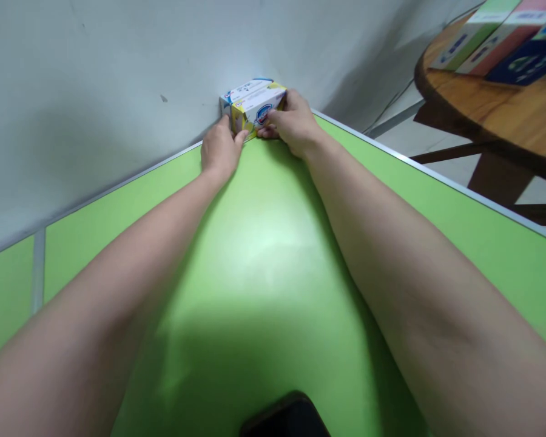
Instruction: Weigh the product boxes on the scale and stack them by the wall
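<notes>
At the far corner of the green table, against the wall, sit small soap boxes side by side. The nearer soap box [260, 110] is white and yellow with a blue oval logo; behind it is a white and blue soap box [246, 90]. My left hand [221, 145] grips the left end, its thumb on the front and its fingers out of sight behind. My right hand [293, 121] grips the right end, with its thumb over the front face by the logo. The lower edge of the boxes is partly covered by my hands.
A pale wall [118, 73] borders the far side of the green table [264, 243]. To the right stands a wooden table [519, 118] bearing green, pink and dark blue boxes. A black object [286, 419] lies at the near edge of view.
</notes>
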`<state>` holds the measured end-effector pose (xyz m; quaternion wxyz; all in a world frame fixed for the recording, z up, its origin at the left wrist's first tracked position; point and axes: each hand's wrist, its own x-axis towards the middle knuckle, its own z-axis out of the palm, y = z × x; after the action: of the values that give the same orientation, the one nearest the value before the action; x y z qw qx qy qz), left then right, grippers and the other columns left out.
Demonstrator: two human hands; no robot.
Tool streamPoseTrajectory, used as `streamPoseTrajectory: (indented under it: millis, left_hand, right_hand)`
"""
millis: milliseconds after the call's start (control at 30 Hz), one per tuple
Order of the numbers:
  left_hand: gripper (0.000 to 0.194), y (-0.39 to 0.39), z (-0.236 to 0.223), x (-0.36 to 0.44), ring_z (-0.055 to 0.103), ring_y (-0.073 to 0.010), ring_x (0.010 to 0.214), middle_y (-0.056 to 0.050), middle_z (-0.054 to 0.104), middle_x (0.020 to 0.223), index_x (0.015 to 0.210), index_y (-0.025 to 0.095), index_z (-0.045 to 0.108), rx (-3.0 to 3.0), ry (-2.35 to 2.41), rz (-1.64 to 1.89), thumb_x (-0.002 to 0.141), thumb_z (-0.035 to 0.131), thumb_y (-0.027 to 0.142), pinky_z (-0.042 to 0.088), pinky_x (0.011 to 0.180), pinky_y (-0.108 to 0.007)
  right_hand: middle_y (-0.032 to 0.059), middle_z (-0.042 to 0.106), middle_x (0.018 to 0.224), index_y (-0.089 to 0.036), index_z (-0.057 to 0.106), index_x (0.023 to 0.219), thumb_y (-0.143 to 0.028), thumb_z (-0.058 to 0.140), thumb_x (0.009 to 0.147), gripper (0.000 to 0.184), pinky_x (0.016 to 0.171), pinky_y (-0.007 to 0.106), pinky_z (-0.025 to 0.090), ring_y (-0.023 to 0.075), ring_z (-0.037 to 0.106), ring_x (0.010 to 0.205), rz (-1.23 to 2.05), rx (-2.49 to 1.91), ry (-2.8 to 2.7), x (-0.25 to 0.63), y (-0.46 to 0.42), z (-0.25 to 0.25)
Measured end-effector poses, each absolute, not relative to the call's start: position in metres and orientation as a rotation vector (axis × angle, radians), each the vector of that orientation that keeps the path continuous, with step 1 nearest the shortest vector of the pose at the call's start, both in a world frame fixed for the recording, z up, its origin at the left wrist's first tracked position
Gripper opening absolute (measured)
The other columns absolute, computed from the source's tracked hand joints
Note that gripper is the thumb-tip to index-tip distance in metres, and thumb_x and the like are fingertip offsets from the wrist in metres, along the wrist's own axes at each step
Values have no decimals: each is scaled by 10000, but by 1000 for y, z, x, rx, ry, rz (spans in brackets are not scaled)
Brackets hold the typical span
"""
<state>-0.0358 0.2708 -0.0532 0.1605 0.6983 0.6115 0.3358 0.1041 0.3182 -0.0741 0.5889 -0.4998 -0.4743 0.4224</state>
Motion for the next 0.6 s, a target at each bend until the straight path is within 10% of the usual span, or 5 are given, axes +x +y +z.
streamPoseTrajectory:
  millis: [367,600]
  left_hand:
    - [171,271,-62,-45,624,-176,832,-28,643,794,691,209,523,1792,1673,1078,828,605,269,483,812,-305]
    - [95,186,-49,-79,564,-215,1146,-166,532,1287,730,164,594,1911,1633,866,766,552,87,403,1039,-316]
  right_hand:
    - [-29,506,667,-253,398,751,-137,464,725,136,615,323,508,182,612,620,568,-1389,-1010,104,302,-79]
    - [157,658,924,-256,543,642,-269,530,576,69,961,509,409,354,588,1054,671,-1635,-1623,68,212,-33]
